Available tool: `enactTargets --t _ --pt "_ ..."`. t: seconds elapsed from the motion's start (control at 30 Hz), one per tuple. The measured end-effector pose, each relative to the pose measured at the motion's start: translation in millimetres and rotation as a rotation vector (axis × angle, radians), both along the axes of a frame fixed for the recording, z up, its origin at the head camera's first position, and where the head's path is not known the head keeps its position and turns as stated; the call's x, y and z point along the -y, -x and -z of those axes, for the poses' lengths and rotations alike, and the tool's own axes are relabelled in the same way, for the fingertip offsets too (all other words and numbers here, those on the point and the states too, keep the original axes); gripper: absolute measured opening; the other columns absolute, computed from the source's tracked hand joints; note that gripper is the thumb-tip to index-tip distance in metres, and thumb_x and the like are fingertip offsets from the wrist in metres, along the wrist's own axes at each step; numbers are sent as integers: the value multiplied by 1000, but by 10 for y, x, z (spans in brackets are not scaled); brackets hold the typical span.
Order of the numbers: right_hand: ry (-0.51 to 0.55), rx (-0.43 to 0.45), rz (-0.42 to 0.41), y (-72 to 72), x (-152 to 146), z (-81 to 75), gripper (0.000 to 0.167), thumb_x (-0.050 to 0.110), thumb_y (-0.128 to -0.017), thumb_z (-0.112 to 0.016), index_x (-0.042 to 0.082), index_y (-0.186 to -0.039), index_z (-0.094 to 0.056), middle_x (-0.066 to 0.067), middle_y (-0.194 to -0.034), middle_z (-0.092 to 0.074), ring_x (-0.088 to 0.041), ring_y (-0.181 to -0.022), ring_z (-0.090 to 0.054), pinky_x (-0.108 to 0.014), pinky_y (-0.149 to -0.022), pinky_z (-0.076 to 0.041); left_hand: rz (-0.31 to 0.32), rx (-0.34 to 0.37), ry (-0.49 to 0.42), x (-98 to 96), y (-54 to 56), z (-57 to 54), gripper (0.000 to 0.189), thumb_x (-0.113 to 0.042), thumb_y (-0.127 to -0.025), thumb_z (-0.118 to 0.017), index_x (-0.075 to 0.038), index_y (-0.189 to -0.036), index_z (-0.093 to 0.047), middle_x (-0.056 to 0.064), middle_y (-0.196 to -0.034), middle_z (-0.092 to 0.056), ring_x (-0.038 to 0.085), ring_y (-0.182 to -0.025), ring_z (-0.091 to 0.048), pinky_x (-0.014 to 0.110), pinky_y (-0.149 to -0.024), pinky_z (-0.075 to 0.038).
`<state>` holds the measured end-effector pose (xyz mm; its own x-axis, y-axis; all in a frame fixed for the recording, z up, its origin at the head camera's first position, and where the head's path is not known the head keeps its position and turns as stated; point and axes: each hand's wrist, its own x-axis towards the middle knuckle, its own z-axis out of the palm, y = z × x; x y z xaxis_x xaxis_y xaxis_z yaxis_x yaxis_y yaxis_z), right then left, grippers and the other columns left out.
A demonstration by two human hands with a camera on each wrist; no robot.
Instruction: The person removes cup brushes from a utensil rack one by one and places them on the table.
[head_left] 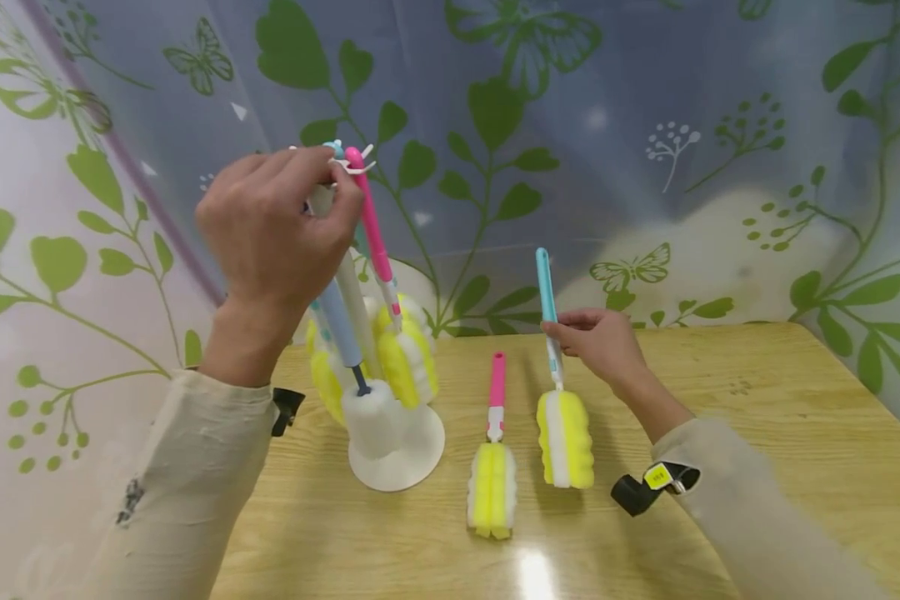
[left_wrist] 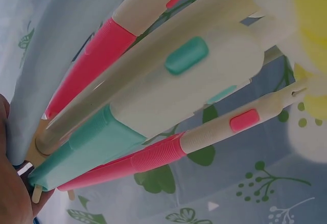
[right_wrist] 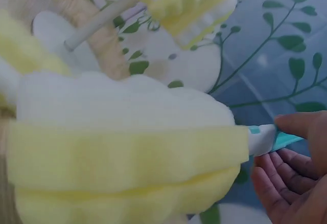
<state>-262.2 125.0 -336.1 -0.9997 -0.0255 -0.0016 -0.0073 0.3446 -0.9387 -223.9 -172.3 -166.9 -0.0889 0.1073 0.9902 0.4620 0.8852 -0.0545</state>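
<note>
A white stand (head_left: 408,471) has hooks at its top, and sponge bottle brushes hang around its pole. My left hand (head_left: 270,217) grips the stand's top by the hooks; its fingertips are partly hidden. A pink-handled brush (head_left: 372,221) hangs just right of that hand, and a teal-handled brush (left_wrist: 102,137) shows in the left wrist view. Between thumb and fingers, my right hand (head_left: 603,346) pinches the handle of a blue-handled sponge bottle brush (head_left: 566,437), its yellow and white head pointing down. Left of it, a pink-handled brush (head_left: 492,487) lies on the table.
The wooden table (head_left: 742,417) reaches back to a curtain (head_left: 645,83) printed with leaves and butterflies. On the stand's near side hangs a grey-blue handled brush (head_left: 337,321) with a white head. Black camera straps (head_left: 637,493) sit at the wrists.
</note>
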Motion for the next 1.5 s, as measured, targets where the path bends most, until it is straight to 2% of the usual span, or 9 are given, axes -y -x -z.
enactTargets --t 0.1,0.3,0.53,0.67,0.87,1.23,1.5 --pt "-11 45 -1 11 -32 191 46 32 -86 -70 -4 -114 -63 -16 -105 -67 -19 -86 -67 -32 -77 -54 2 -2 -2 11 7 8 27 -18 -82 -48 -7 -67 -68 5 -64 -67 26 -50 -46 37 -48 -30" --pt "-38 124 -10 11 -37 492 44 30 -87 -68 -6 -111 -63 -13 -95 -68 -17 -80 -67 -38 -81 -53 16 -11 -12 37 15 23 26 -16 -81 -49 -6 -67 -69 5 -64 -67 27 -50 -47 37 -49 -31" --pt "-89 213 -25 18 3 699 42 27 -87 -68 -9 -108 -63 -15 -93 -68 -25 -84 -68 -38 -77 -54 21 -20 -23 43 34 22 26 -17 -81 -50 -7 -68 -70 4 -66 -68 26 -52 -50 39 -50 -33" --pt "-107 231 -37 28 30 795 40 24 -85 -70 -10 -105 -64 -14 -90 -69 -26 -83 -68 -36 -74 -55 25 -21 -28 46 48 29 25 -17 -80 -50 -6 -69 -70 4 -67 -68 26 -53 -51 40 -50 -35" --pt "-116 213 -47 33 95 900 32 22 -83 -72 -8 -94 -67 -7 -76 -68 -19 -71 -67 -33 -67 -55 29 -37 -41 62 54 55 25 -16 -79 -50 -6 -68 -70 5 -67 -68 26 -52 -50 40 -50 -35" --pt "-179 185 -23 100 198 1015 29 27 -82 -74 -2 -84 -70 -5 -69 -66 -16 -64 -65 -29 -61 -54 47 -57 -35 78 117 58 26 -17 -80 -50 -6 -68 -71 4 -71 -70 26 -55 -53 41 -50 -35" --pt "-296 131 -25 152 269 1049 29 31 -82 -73 3 -77 -70 -4 -63 -65 -16 -58 -62 -27 -56 -48 64 -79 -38 123 180 104 26 -17 -80 -51 -7 -66 -69 3 -69 -69 26 -53 -51 40 -50 -34"
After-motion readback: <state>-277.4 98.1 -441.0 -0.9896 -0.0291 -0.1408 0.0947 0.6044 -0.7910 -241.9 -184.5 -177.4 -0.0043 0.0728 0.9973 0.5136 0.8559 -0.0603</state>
